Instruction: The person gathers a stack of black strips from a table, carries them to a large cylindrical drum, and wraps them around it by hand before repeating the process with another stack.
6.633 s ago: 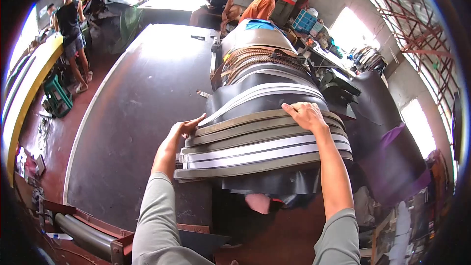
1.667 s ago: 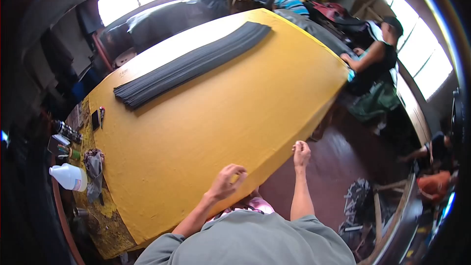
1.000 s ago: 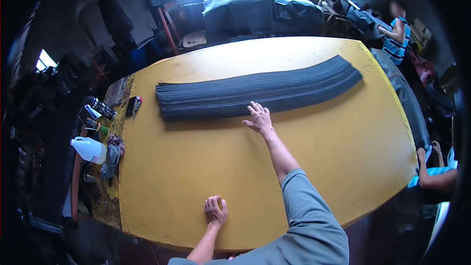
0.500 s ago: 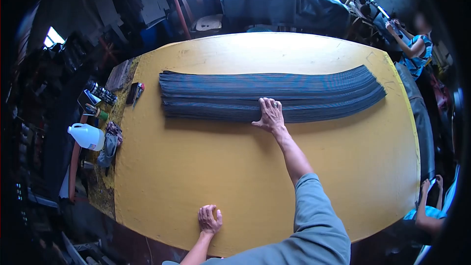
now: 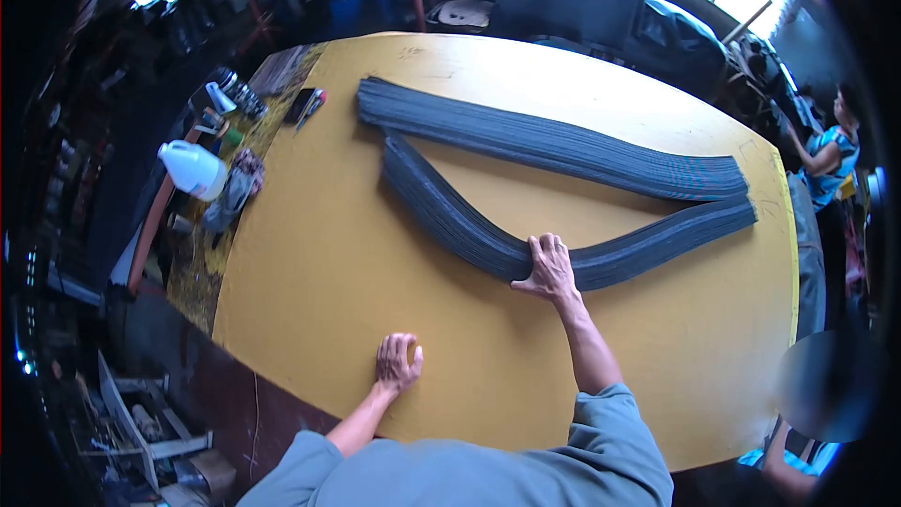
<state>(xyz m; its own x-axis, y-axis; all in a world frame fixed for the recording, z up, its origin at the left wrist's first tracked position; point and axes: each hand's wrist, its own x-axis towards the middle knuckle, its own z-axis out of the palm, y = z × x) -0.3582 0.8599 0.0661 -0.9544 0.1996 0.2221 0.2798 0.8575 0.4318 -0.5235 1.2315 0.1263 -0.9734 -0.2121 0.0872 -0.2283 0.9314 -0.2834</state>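
Observation:
Two long bundles of thin dark grey strips lie on a yellow-topped table (image 5: pixel 310 310). My right hand (image 5: pixel 548 268) is closed around the middle of the near strip bundle (image 5: pixel 446 216), thumb on the near side and fingers over the top. That bundle bows toward me, its ends close to the far strip bundle (image 5: pixel 554 143), which curves gently across the table. My left hand (image 5: pixel 399 363) rests on the bare tabletop near the front edge, fingers slightly bent and thumb apart, holding nothing.
At the left edge stand a white plastic jug (image 5: pixel 192 170), a crumpled grey cloth (image 5: pixel 231 199) and a dark jar (image 5: pixel 242 96). A small black object (image 5: pixel 304 105) lies at the far left corner. One person (image 5: pixel 826 164) is beyond the right edge, another (image 5: pixel 786 469) at lower right.
My right hand has pulled the near part of the strips toward me, splitting the stack into two bundles with a gap between. The head view has turned; my left hand stays on the table.

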